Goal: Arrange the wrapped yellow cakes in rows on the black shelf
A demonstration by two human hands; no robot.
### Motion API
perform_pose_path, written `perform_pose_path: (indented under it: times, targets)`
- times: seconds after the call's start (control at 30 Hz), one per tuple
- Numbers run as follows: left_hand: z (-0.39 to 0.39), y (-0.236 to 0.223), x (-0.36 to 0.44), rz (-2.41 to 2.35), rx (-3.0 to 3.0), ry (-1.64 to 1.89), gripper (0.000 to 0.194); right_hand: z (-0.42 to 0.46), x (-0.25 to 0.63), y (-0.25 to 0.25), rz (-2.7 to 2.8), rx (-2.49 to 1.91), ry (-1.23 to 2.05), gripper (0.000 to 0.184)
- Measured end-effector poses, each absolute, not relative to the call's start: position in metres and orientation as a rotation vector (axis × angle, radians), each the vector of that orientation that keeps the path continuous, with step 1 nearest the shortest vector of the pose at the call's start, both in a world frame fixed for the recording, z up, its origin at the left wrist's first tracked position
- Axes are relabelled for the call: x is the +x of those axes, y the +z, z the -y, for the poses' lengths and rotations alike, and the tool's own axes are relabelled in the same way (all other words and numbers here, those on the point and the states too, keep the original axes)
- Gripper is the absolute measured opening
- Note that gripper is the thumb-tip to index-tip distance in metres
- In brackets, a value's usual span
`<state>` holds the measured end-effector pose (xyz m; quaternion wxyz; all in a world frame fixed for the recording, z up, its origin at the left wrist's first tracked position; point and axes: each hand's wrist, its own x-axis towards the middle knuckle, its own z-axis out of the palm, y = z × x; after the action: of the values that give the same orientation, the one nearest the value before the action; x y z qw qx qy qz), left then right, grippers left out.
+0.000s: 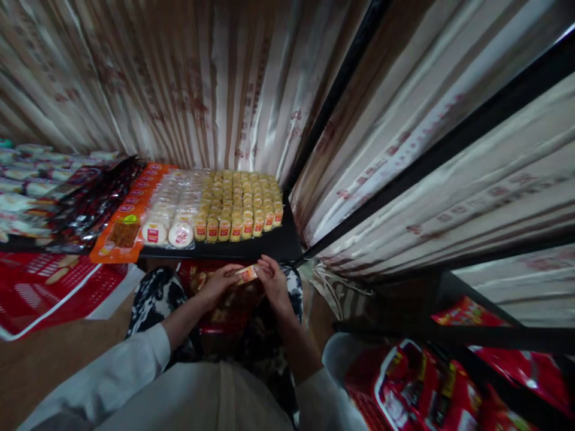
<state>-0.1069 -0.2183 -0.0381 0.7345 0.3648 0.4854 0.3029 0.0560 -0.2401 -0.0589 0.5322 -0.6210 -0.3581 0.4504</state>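
My left hand [222, 282] and my right hand [273, 280] meet above my lap, both closed on one small wrapped snack [247, 274]. It is pale yellow with a red and orange label, held between the fingertips at its two ends. Just beyond, on a black shelf [269, 245], stand rows of like yellow wrapped snacks [236, 224] with matching labels facing me. Under my hands, between my knees, is a red basket [220, 326] with yellow-brown packets in it, partly hidden by my arms.
Left along the shelf lie round white packaged cakes [181, 234], an orange snack bag [126, 233], dark glossy packets [90, 209] and white packets [31, 185]. A red basket [90, 281] stands left. Red bags [422, 383] fill a basket at right. Black posts [332, 96] and printed curtains [251, 78] close off the back.
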Motion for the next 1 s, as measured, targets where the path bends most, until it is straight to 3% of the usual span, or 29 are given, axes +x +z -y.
perform_pose_path:
  times: [0.17, 0.37, 0.5, 0.67, 1.0]
  targets:
    - [0.223, -0.04, -0.085, -0.995, 0.597, 0.765, 0.039, 0.241, 0.055, -0.053, 0.759, -1.48, 1.088, 0.067]
    - [0.217, -0.035, -0.051, -0.974, 0.66, 0.845, 0.038, 0.242, 0.056, -0.058, 0.808, -1.403, 1.045, 0.05]
    - [0.201, -0.034, -0.03, -1.123, 0.901, 0.766, 0.026, 0.228, 0.078, -0.058, 0.869, -1.437, 0.949, 0.051]
    - [0.178, -0.03, -0.006, -1.394, 1.316, 0.77, 0.027, 0.195, 0.112, -0.056, 0.983, -1.552, 0.757, 0.051]
    - [0.147, -0.044, 0.046, -1.137, 1.229, 0.887, 0.037, 0.123, 0.146, -0.063, 1.159, -1.7, 0.498, 0.049]
